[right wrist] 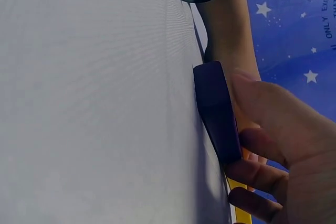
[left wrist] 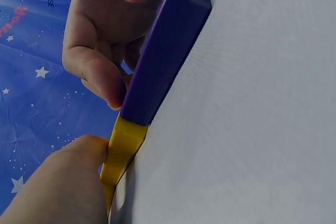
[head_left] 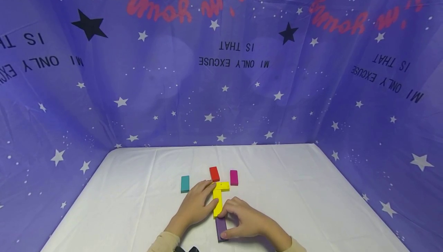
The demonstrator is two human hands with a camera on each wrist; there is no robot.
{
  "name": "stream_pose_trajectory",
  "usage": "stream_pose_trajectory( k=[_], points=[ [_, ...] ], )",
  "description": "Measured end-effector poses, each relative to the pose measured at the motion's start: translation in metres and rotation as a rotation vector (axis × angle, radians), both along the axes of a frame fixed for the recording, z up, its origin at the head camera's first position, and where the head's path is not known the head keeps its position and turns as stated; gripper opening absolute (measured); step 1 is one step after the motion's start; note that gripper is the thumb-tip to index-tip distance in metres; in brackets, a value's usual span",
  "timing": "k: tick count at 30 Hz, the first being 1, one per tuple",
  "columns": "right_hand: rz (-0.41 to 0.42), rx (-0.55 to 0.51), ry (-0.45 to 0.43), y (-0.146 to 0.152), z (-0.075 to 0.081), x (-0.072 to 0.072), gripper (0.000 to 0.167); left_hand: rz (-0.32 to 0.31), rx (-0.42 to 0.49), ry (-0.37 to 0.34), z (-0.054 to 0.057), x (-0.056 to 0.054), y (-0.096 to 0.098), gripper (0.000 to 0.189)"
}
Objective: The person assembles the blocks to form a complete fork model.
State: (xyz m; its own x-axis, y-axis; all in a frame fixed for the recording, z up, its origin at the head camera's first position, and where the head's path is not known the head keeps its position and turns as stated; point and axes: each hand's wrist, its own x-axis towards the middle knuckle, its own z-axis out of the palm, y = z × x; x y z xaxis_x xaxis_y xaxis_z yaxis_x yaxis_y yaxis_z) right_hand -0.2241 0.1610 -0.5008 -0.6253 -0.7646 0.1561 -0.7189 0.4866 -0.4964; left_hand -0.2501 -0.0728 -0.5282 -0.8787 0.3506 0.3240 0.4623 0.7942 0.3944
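Observation:
Two yellow blocks form a T on the white tabletop, a crosswise yellow block (head_left: 223,186) at the far end of a lengthwise yellow block (head_left: 217,205). A purple block (head_left: 220,226) continues the line toward me, end to end with the lengthwise one. My left hand (head_left: 196,204) rests along the T's left side, fingertips at the crosswise block and thumb against the lengthwise one. With thumb and fingertips spread along its length, my right hand (head_left: 246,220) holds the purple block; the thumb sits at its near end. In the right wrist view the purple block (right wrist: 215,106) lies beside those fingers.
Beyond the T lies a red block (head_left: 214,174), with a magenta block (head_left: 234,178) to its right and a teal block (head_left: 185,184) to the left. Purple starry cloth (head_left: 221,102) walls the white tabletop (head_left: 294,183) at the back and sides.

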Motion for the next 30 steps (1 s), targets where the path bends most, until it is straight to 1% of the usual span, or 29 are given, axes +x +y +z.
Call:
stream_pose_trajectory(
  k=[14, 19, 24, 30],
  points=[
    [-0.013, 0.001, 0.013, -0.0018, 0.0046, 0.0013, 0.041, -0.005, 0.001, 0.002, 0.0034, 0.0000, -0.0004, 0.058],
    [-0.030, 0.005, -0.013, -0.0033, 0.0035, 0.0003, 0.043, 0.000, -0.006, -0.009, 0.0027, 0.0004, 0.0000, 0.059],
    [-0.032, 0.004, -0.024, -0.0051, 0.0033, -0.0005, 0.044, -0.003, -0.006, -0.005, 0.0025, 0.0008, 0.0001, 0.059],
    [-0.035, 0.009, -0.077, -0.0056, 0.0045, -0.0015, 0.044, -0.004, -0.001, -0.001, 0.0017, 0.0008, 0.0005, 0.059]
  ],
)
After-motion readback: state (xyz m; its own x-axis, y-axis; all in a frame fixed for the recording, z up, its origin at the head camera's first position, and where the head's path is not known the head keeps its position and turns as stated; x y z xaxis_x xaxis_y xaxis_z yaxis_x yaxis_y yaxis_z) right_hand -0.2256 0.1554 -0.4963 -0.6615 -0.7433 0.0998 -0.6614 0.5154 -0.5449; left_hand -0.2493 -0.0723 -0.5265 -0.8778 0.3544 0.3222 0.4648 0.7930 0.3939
